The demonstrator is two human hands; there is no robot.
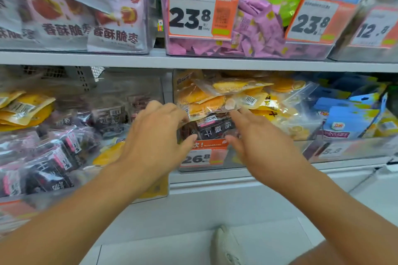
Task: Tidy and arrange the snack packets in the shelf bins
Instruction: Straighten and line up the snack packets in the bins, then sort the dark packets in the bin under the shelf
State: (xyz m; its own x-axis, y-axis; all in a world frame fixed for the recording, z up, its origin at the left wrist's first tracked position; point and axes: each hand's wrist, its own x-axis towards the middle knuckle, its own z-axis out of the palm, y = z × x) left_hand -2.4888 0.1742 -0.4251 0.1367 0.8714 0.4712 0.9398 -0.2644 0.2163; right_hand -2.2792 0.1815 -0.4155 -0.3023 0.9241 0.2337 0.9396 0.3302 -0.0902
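Yellow snack packets (217, 99) heap against the front wall of the middle bin (269, 153), dark ones beneath. Left hand (158, 135) and right hand (256, 137) reach in, fingers spread, gripping nothing, apparently to gather them.

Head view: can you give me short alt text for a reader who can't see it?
Both hands reach into a clear lower-shelf bin: the left hand and right hand flank a dark packet beneath clear yellow snack packets. Pink sachets fill the bin above.
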